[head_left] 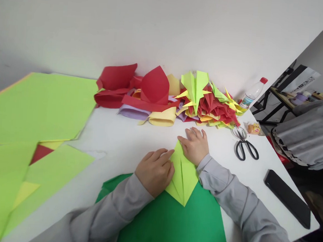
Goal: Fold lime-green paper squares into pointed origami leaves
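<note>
A folded lime-green paper kite shape lies flat, with its wide pointed end towards me and slits down its middle. My left hand is closed at its left edge, index finger stretched along the paper and the other fingers curled. At the narrow far end, my right hand presses down with its fingers spread over the tip, which they partly hide. Beneath the near part of the folded paper is a large dark-green sheet.
Lime-green sheets cover the table's left. Along the wall stand red folded paper pieces and a pile of folded paper points. To the right are a bottle, a small packet, scissors and a black phone-like slab.
</note>
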The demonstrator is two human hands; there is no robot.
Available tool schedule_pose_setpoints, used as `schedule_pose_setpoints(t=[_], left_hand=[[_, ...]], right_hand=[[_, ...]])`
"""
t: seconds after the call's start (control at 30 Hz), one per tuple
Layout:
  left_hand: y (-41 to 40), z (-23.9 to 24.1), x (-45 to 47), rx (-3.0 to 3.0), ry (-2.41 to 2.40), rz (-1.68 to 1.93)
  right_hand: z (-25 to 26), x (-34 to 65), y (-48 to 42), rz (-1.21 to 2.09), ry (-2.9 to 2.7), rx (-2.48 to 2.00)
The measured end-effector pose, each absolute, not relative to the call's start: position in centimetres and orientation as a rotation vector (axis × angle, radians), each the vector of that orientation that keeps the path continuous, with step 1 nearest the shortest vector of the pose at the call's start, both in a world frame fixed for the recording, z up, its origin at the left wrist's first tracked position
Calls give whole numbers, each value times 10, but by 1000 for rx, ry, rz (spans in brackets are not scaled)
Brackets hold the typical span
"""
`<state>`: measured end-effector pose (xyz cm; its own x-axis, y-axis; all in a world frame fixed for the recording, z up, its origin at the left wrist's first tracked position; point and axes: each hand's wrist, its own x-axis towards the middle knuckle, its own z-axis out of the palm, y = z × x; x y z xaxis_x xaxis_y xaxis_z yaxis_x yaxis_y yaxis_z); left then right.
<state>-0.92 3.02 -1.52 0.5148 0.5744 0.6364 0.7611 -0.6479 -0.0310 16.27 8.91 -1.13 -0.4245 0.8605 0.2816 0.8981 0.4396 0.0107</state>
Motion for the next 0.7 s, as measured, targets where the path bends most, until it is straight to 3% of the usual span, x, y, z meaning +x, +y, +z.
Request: schedule_pose_setpoints(t=[0.7], left_hand=[[31,-7,-11,-2361,-1165,-997]], right_hand=[[-16,174,99,-193,-2372,-1585]])
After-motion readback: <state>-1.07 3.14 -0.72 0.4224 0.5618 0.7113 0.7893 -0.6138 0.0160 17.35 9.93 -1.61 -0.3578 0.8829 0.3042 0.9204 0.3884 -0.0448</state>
